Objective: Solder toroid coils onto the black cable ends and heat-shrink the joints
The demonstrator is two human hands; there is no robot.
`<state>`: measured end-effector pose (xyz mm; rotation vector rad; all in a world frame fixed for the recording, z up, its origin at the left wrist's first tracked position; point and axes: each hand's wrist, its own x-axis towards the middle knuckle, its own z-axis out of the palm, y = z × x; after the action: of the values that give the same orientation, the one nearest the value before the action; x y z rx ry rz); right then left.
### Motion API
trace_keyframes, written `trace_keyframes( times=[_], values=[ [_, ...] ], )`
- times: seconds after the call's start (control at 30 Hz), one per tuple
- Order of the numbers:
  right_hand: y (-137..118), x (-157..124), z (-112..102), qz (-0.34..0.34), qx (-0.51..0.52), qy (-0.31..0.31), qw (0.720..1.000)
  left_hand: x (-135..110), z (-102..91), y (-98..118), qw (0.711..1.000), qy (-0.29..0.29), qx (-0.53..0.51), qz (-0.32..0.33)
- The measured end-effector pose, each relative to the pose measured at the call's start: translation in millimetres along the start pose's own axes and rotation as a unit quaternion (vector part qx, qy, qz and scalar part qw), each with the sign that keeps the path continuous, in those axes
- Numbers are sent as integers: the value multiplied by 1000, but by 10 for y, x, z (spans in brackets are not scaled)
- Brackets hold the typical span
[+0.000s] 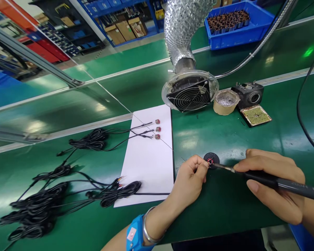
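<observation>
Disc [211, 160], head view: a small black round part with a copper-red winding at its centre, lying flat on the green bench [225, 212] just right of a white sheet [149, 167].

The left hand [189, 179] rests on the bench, wrist bent inward. Its fingers are curled and pressed together at the disc's left rim. A thin wire [170, 146] runs toward them, but whether they pinch it cannot be told.

The right hand [273, 165] is closed around an iron [290, 184] in a pen-like hold, the shaft lying low and nearly level. The tip [222, 167] touches the disc's right side.

Three small coils [157, 129] with black leads attached lie in a row on the sheet, and these appear finished. Several bundled cables [42, 202] lie to the left with free ends, so by this count most of the work seems left. The joint on the disc appears to be in progress.
</observation>
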<state>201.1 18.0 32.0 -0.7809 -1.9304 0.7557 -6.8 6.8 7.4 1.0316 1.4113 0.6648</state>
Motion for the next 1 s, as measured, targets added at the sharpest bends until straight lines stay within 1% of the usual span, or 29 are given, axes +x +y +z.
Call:
trace_keyframes(
  times=[0.43, 0.67, 0.77, 0.87, 1.0],
  values=[
    [-9, 29, 37, 1, -5, -14, 1000, -10, 11, 6, 1000, 5, 2, 7],
    [8, 13, 79, -34, -16, -6, 999, -15, 11, -14, 1000, -3, 4, 13],
    [-11, 24, 64, -43, -17, -18, 999, -12, 6, -19, 1000, -6, 6, 15],
    [-38, 37, 35, -30, -16, -27, 999, -14, 0, -17, 1000, -7, 12, 15],
    [-63, 41, 18, -24, -14, -12, 1000, -20, 1, -10, 1000, -7, 13, 12]
  ],
)
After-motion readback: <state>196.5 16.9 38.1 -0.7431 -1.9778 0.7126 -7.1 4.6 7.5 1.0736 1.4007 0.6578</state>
